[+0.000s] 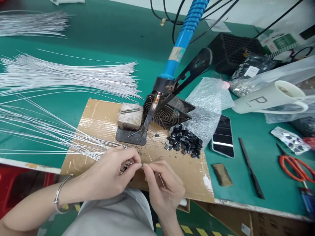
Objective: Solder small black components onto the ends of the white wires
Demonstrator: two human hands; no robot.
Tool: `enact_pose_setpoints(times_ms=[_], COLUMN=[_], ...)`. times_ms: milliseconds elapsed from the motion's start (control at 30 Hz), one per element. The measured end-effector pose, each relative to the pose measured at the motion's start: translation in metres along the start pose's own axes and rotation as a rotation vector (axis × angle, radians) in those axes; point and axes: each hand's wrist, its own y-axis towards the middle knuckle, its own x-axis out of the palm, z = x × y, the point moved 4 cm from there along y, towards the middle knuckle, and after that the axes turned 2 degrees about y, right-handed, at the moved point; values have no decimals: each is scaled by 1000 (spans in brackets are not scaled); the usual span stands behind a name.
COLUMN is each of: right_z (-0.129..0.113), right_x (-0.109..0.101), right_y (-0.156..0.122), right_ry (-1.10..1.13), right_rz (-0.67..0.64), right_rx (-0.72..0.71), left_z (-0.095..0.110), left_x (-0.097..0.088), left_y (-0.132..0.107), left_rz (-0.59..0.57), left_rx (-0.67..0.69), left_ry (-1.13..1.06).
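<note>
My left hand (113, 173) is closed, with thumb and fingertips pinched together over the cardboard sheet. Thin white wires (93, 146) run into it from the left, and their darker ends show inside the curled fingers. Facing it, my right hand (164, 185) is closed too, its thumb and forefinger meeting the left fingertips. A fine, needle-like wire (161, 180) slants through the right fingers. Whatever small part sits between the two pinches is hidden. Just beyond the hands lies a pile of small black pieces (185, 141).
A soldering stand with a black lever (194, 73), a fan (161, 111) and a blue hose (182, 36) rises behind the cardboard (194, 180). More wire bundles (71, 77) lie left. At right are a phone (222, 136), a file (251, 167), scissors (294, 167) and a white mug (268, 98).
</note>
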Motion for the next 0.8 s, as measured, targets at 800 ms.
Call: enact_pose_setpoints(times_ms=[800], right_z=[15], right_x=[8], right_y=[1], right_ry=[482], right_rz=[92], right_rx=[539], left_z=[-12], left_x=[-3], left_y=[13], left_rz=[94], left_rx=[-184], left_ry=[-489])
